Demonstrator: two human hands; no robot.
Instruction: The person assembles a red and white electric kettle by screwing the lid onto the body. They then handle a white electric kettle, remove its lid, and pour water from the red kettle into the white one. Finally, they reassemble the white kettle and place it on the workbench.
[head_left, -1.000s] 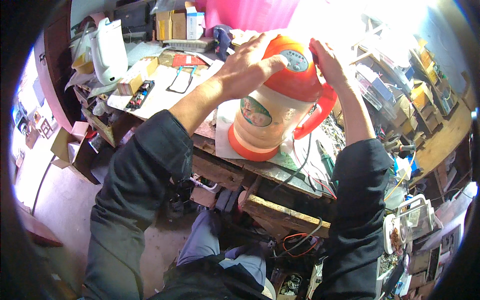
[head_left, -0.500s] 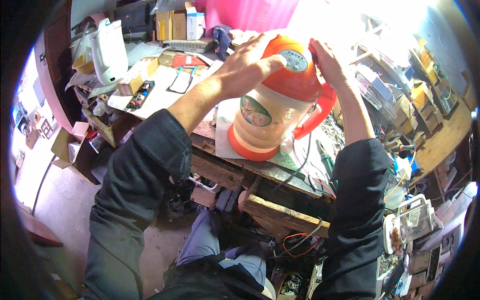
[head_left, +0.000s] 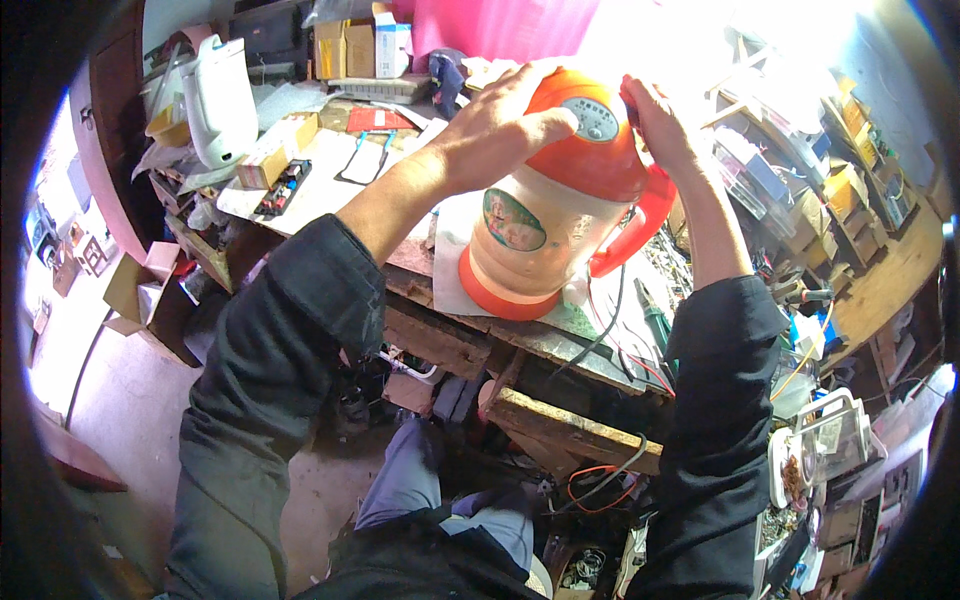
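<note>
An orange and cream soymilk maker (head_left: 540, 235) stands, looking slightly tilted, on a pale sheet near the workbench's front edge. Its orange top carries an oval control panel (head_left: 590, 119), and a red handle (head_left: 640, 225) curves down the right side. My left hand (head_left: 500, 125) is closed over the left of the top, its thumb lying at the panel's edge and its fingertips hidden behind. On the other side, my right hand (head_left: 655, 120) grips the top above the handle, its fingers mostly out of sight.
Dark and red wires (head_left: 615, 325) run from beside the soymilk maker over the bench edge. A white jug-like appliance (head_left: 218, 105), a cardboard box (head_left: 275, 150) and blue-handled pliers (head_left: 366, 157) lie to the left. Crowded boxes and parts (head_left: 800, 190) fill the right. An open wooden drawer (head_left: 575, 430) juts out below.
Both hands keep their hold on the soymilk maker's top. The whole picture has shifted very slightly; nothing else visibly differs.
</note>
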